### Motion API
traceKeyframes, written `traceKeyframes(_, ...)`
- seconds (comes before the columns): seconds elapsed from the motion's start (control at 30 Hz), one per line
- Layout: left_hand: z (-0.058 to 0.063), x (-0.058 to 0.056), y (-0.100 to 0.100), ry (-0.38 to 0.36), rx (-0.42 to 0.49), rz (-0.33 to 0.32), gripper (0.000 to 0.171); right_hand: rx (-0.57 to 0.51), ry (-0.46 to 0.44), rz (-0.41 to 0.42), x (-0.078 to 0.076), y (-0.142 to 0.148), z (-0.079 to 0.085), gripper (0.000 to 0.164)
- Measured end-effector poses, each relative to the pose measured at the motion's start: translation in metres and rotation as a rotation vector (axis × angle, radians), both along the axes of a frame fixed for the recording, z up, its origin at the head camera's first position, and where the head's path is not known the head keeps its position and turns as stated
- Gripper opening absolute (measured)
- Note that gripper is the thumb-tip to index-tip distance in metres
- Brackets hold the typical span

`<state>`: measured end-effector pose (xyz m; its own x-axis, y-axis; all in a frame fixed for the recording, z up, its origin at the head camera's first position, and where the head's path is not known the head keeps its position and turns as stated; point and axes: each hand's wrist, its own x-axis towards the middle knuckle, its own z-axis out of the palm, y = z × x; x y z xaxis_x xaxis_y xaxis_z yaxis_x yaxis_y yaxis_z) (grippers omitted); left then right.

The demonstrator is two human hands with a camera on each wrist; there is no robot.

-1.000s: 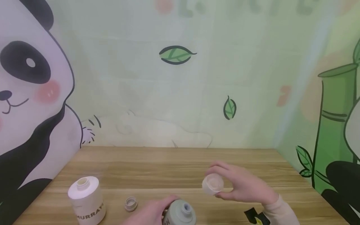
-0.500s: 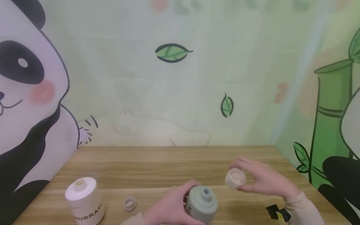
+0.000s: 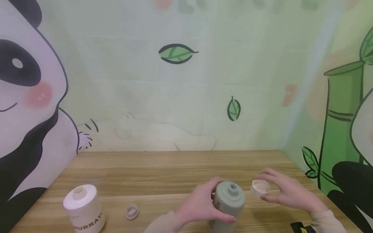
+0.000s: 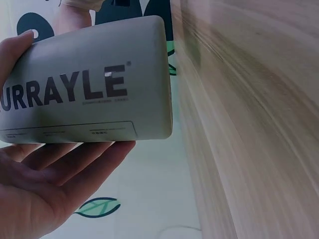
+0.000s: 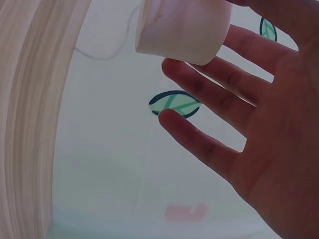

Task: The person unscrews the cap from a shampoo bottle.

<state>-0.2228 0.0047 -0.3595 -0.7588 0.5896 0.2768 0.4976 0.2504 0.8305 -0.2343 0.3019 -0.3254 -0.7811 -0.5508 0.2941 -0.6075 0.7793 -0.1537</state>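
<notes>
In the head view my left hand (image 3: 201,200) grips a grey-green bottle (image 3: 231,197) around its body, thumb in front. The bottle stands nearly upright, its narrow neck uncovered. In the left wrist view the bottle (image 4: 94,84) shows dark lettering, and its base is close over the table. To its right, my right hand (image 3: 291,194) pinches a round white cap (image 3: 260,188) between thumb and fingers, hollow side facing me. The right wrist view shows this cap (image 5: 184,30) off the table, with the lower fingers spread below it.
A white bottle (image 3: 83,207) with dark lettering and an uncovered neck stands on the wooden table (image 3: 163,171) at left. A small pale ring-shaped cap (image 3: 132,212) lies beside it. A backdrop (image 3: 131,97) with pandas and leaves rises behind the table.
My left hand has carried the grey-green bottle up and to the right. My right hand has moved right with the white cap. The white bottle and small cap stay put; the view shifts slightly.
</notes>
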Motion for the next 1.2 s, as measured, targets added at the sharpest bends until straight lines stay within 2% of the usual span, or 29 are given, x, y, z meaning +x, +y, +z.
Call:
traceKeyframes(0.2, 0.002, -0.012, 0.02, 0.016, -0.046, 0.031, 0.071, -0.029, 0.008, -0.061, 0.003, 0.013, -0.005, 0.047)
traceKeyframes(0.33, 0.003, -0.018, 0.03, 0.004, -0.074, 0.052, 0.076, -0.049, 0.02, -0.065, 0.003, 0.023, -0.009, 0.048)
traceKeyframes(0.67, -0.003, -0.031, 0.049, 0.004, -0.092, 0.079, 0.076, -0.077, 0.007, -0.109, 0.004, 0.041, -0.023, 0.047)
traceKeyframes(0.93, -0.007, -0.038, 0.066, 0.018, -0.063, 0.09, 0.073, -0.119, -0.092, -0.112, 0.002, 0.048, -0.036, 0.046)
traceKeyframes(1.2, -0.013, -0.041, 0.078, -0.012, -0.066, 0.113, 0.075, -0.104, -0.131, -0.134, 0.001, 0.056, -0.047, 0.047)
